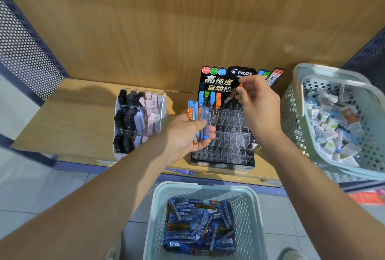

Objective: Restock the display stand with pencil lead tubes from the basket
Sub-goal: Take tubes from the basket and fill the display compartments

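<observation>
The fingers (242, 91) of my right hand (257, 101) are pinching one orange-capped lead tube (231, 96) by its upper end. It is hanging slantwise over the back rows of the display stand (225, 141), and the knuckles are hiding how the thumb is sitting on it. My left hand (185, 134) is lying palm up at the stand's left edge. Its fingers (209, 134) are curling round a bundle of lead tubes (201, 120) with blue and orange caps; these are overlapping, so I am not managing to count them.

In the stand's back row four capped tubes (209, 98) are standing upright: blue, green, blue and orange. The clear compartments in front are proving hard to tell apart. My right hand is covering part of the black header card (218, 81).

Below the shelf, the basket (155, 218) is holding a loose pile of blue-labelled tubes (200, 226), with its near rim running out of frame. On the wooden shelf (73, 113), a white box (119, 154) of dark and pink items is sitting left of the stand. A second basket (291, 113) of small packets is sitting to the right, cut off by the edge.
</observation>
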